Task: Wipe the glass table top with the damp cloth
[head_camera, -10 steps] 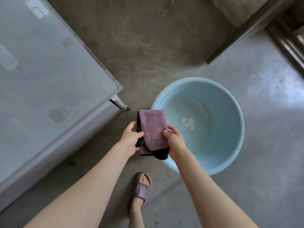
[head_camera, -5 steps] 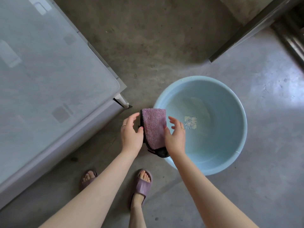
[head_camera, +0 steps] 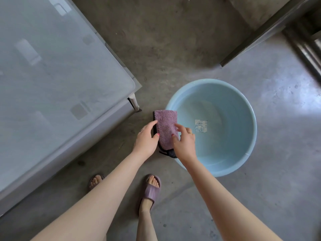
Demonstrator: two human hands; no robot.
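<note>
Both hands held the folded cloth (head_camera: 165,129): your left hand (head_camera: 146,138) gripped its left edge, your right hand (head_camera: 184,141) pinched its right edge. Soft, limp and wet-heavy, it needed a flat-palmed hold; the glass worktop (head_camera: 52,75) lay untouched leftward.

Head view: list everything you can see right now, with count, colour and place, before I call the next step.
glass table top: one, pale grey-blue, frosted, left side of the view.
table leg: one, white, under the near corner of the table.
basin: one, light blue, on the floor at right, a small label inside it.
cloth: one, purple with a dark underside, folded, held beside the basin's left rim.
floor: grey concrete.
metal frame: dark, top right.
slippers: two, purple, on the feet, bottom centre.
left hand: grips the cloth's left edge.
right hand: fingers on the cloth's right side.
</note>
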